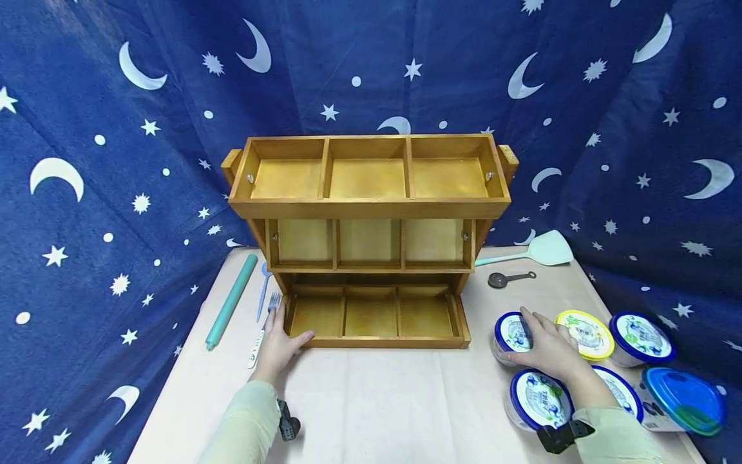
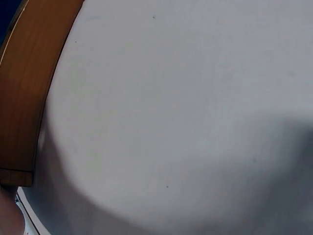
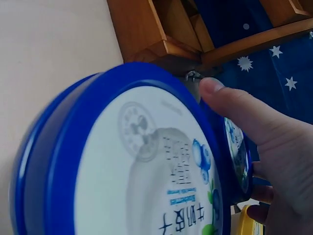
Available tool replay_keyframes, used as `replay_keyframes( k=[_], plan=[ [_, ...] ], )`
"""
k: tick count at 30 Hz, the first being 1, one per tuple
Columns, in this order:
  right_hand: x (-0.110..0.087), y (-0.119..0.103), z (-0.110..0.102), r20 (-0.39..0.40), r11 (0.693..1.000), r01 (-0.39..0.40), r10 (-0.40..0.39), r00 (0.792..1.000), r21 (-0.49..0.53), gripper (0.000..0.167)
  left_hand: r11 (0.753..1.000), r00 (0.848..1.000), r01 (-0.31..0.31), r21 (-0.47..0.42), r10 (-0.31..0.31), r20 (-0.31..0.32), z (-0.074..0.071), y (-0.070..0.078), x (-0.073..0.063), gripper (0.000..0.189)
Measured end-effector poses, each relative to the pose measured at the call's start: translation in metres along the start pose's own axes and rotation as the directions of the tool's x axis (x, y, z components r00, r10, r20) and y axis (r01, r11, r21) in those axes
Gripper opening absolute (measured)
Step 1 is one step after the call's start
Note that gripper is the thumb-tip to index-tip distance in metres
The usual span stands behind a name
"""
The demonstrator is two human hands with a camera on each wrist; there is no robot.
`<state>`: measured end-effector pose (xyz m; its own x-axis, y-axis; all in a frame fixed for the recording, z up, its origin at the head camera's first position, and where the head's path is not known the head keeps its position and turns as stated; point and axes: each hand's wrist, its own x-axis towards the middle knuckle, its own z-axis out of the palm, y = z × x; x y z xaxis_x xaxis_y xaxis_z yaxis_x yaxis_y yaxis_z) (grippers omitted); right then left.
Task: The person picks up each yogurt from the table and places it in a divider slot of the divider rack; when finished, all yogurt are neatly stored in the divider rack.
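A three-tier wooden box (image 1: 371, 209) with divided trays stands at the back middle. My left hand (image 1: 277, 348) rests against the lower tray's front left corner, fingers along its side and thumb at the front edge. Just left of that hand lies a fork (image 1: 255, 348) with a white handle, partly covered by the fingers. With my right hand (image 1: 551, 348) I grip a round blue-lidded tub (image 1: 513, 330), thumb on its near side and fingers around its far side. Closer to me sits another blue-lidded tub (image 1: 542, 399), its printed lid (image 3: 161, 161) large in the right wrist view.
Right of my hand are a yellow-lidded tub (image 1: 585, 334), more blue-lidded tubs (image 1: 642, 336) and a container with a translucent blue lid (image 1: 684, 393). Behind lie a pale spatula (image 1: 551, 249) and a dark measuring spoon (image 1: 504, 279). A teal rod (image 1: 232, 303) and blue utensil (image 1: 263, 296) lie left.
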<state>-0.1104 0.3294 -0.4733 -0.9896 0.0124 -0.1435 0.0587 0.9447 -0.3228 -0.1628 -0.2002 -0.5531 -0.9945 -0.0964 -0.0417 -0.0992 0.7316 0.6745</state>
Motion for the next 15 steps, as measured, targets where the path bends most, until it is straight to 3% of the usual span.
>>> replay_keyframes(
  k=[11,15],
  plan=[
    [-0.0015,-0.0005,0.0001,0.023,1.000,-0.007,0.006,1.000,0.019,0.119,0.999,0.999,0.032,-0.030,-0.031,0.016,-0.0017,-0.0003,0.0020,0.110],
    [-0.0018,0.0015,0.0024,-0.001,1.000,-0.008,0.008,1.000,0.030,0.119,0.999,0.999,0.034,-0.030,-0.034,0.025,-0.0008,-0.0019,0.0023,0.111]
  ],
)
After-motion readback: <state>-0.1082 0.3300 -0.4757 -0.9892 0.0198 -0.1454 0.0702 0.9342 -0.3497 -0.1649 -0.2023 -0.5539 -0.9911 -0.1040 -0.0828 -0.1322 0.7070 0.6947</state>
